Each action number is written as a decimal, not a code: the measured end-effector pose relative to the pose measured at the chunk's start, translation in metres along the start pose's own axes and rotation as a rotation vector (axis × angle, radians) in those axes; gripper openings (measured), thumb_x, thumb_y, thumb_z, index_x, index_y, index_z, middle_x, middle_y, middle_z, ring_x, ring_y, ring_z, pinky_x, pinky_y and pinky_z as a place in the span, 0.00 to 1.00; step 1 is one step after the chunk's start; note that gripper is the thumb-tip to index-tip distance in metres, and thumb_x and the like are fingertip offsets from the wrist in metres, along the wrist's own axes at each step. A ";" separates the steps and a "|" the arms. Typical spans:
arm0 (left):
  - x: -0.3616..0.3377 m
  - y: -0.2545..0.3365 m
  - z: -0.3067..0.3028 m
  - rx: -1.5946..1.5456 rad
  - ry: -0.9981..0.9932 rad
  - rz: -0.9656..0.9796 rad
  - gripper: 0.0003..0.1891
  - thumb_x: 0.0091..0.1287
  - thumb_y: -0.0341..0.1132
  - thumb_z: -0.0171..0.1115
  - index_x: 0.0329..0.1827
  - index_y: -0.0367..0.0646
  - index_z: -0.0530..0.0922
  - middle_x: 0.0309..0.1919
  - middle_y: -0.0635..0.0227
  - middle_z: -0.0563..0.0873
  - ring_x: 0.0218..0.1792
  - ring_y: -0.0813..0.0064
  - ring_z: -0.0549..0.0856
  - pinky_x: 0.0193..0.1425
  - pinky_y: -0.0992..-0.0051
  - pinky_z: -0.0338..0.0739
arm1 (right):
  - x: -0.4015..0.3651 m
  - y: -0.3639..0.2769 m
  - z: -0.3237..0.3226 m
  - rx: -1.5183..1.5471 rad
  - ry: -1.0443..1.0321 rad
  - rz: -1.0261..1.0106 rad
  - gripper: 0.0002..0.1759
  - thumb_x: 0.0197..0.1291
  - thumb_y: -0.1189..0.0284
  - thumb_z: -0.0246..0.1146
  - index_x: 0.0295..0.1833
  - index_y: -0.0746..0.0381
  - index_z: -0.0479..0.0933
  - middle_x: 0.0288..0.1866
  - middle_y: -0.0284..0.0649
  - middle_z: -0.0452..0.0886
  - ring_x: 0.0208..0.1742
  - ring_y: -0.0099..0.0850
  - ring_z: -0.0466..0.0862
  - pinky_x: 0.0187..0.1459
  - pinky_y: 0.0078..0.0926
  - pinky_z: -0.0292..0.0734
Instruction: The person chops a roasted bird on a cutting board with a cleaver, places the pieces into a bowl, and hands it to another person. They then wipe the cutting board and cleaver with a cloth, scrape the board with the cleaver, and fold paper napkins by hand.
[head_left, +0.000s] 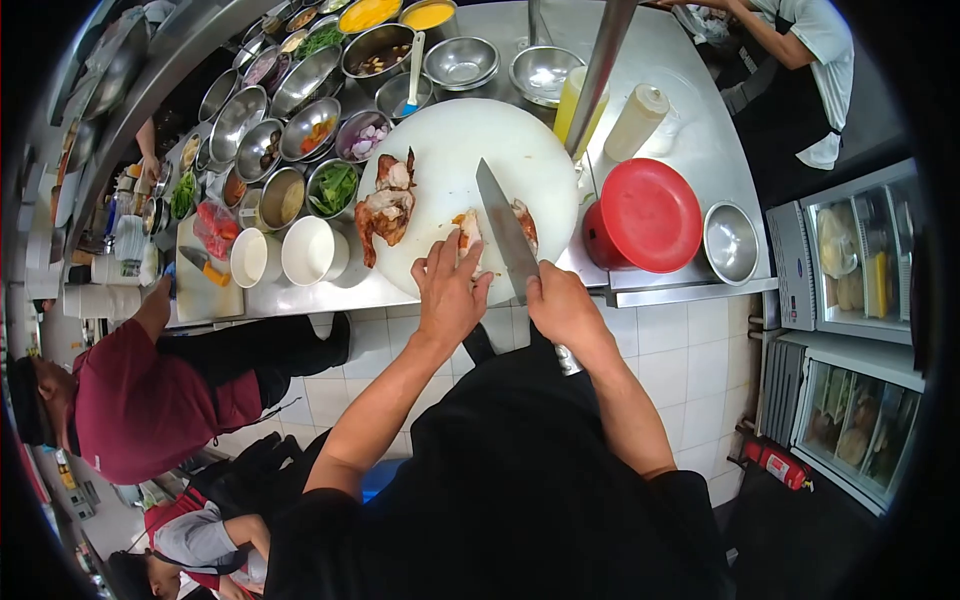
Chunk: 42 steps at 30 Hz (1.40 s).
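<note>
In my right hand [563,312] is the handle of a large kitchen knife [508,232], its broad blade slanting up and left over a round white cutting board [455,135]. The fingers of my left hand [448,290] press on a pale piece of chicken [469,229], just left of the blade. Another browned chicken piece [524,226] lies against the blade's right side. Farther left on the board rests a larger roasted chicken portion [388,212] with brown skin.
Metal bowls of ingredients [308,130] crowd the counter at left, with white tubs [314,252] in front. Squeeze bottles [637,122], a red plate [650,215] and a steel bowl [731,243] stand right. A metal post [600,75] rises behind. Co-workers [150,405] stand left and upper right.
</note>
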<state>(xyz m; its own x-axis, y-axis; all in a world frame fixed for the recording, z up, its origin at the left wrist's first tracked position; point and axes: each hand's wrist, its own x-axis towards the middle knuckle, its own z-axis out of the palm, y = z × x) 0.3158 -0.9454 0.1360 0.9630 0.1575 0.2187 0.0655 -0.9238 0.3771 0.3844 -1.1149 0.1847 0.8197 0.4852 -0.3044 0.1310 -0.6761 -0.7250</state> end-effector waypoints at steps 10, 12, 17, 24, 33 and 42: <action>0.005 -0.001 0.015 -0.440 0.124 -0.296 0.32 0.57 0.27 0.67 0.67 0.40 0.70 0.56 0.49 0.76 0.57 0.53 0.76 0.62 0.54 0.63 | -0.012 0.004 -0.003 0.124 0.077 -0.049 0.13 0.66 0.71 0.52 0.37 0.73 0.72 0.27 0.64 0.78 0.36 0.62 0.80 0.42 0.55 0.72; 0.006 -0.009 0.020 -0.617 0.073 -0.278 0.31 0.56 0.27 0.66 0.66 0.40 0.71 0.56 0.47 0.74 0.59 0.51 0.74 0.65 0.53 0.63 | -0.022 0.005 -0.005 0.163 0.118 -0.064 0.13 0.67 0.71 0.53 0.36 0.72 0.71 0.26 0.63 0.77 0.34 0.62 0.79 0.39 0.55 0.72; 0.013 0.018 0.006 -0.104 0.116 -0.124 0.29 0.60 0.36 0.67 0.65 0.40 0.73 0.65 0.38 0.64 0.68 0.39 0.61 0.65 0.42 0.57 | -0.030 0.008 -0.020 0.194 0.289 -0.055 0.12 0.68 0.73 0.54 0.34 0.70 0.70 0.24 0.62 0.76 0.31 0.62 0.78 0.31 0.51 0.70; 0.014 0.042 0.028 0.058 -0.083 -0.080 0.33 0.71 0.53 0.54 0.68 0.35 0.69 0.74 0.28 0.43 0.73 0.25 0.42 0.67 0.27 0.40 | -0.024 0.025 -0.015 0.224 0.267 0.036 0.12 0.67 0.72 0.54 0.35 0.71 0.71 0.24 0.63 0.76 0.32 0.63 0.79 0.33 0.53 0.71; 0.017 0.047 0.036 0.079 -0.130 -0.066 0.39 0.69 0.55 0.55 0.71 0.28 0.63 0.76 0.33 0.40 0.74 0.28 0.40 0.67 0.27 0.36 | -0.022 0.014 -0.012 0.017 0.192 -0.013 0.12 0.66 0.74 0.53 0.35 0.73 0.71 0.30 0.66 0.78 0.36 0.64 0.79 0.40 0.57 0.72; 0.014 0.047 0.037 0.067 -0.143 -0.097 0.44 0.67 0.58 0.56 0.73 0.28 0.59 0.77 0.37 0.38 0.76 0.34 0.37 0.70 0.30 0.33 | -0.019 0.011 -0.010 -0.029 0.207 -0.053 0.10 0.64 0.76 0.54 0.35 0.74 0.71 0.29 0.67 0.78 0.36 0.64 0.80 0.39 0.56 0.73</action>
<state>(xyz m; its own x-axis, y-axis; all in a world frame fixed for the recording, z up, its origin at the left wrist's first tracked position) 0.3419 -0.9991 0.1232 0.9784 0.1999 0.0520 0.1723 -0.9287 0.3284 0.3761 -1.1374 0.1887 0.9079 0.3984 -0.1307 0.1904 -0.6695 -0.7180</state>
